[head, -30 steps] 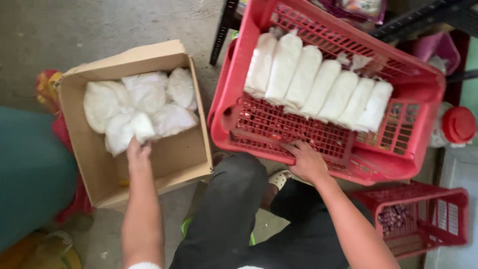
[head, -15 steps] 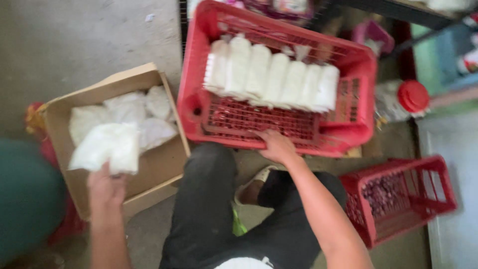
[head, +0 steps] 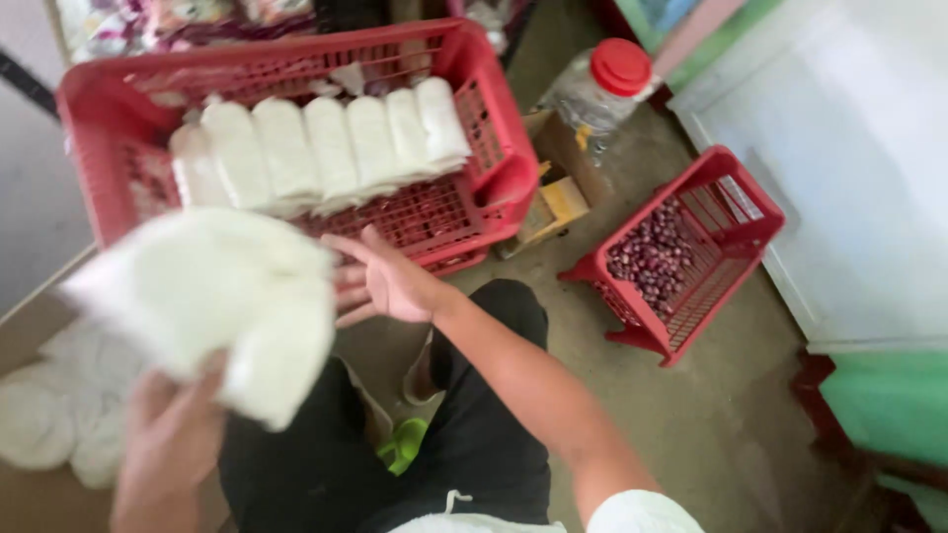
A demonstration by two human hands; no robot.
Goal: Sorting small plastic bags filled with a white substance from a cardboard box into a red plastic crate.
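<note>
Holding a soft white packet (head: 222, 306) up in our left hand (head: 163, 449), fingers closed on its lower edge; it hangs in the air between the cardboard box (head: 30, 326) at lower left and the big red crate (head: 296, 128) ahead

Right hand (head: 390, 281) open, palm up, fingers spread, holding nothing, just beside the packet and close to the crate's near wall

Row of white packets (head: 326, 148) stands on edge across the crate's far half; near half shows bare mesh

Handling, as we judge it: the packet looks limp and blurs with motion, so the open hand under its free end would stop it sagging; a one-edge grip may let it fold or slip

Edges and room:
- crate rim stands high on the near side; the packet must clear it, not drag
- bare mesh before the standing row gives the widest free space
- small red basket (head: 691, 257) of dark red-purple produce sits well apart on the right
- clear jar with red lid (head: 602, 84) stands beyond the crate's right corner, out of the path
- our knees and a green sandal (head: 405, 444) lie below the hands; more packets (head: 59, 424) lie in the box
</note>
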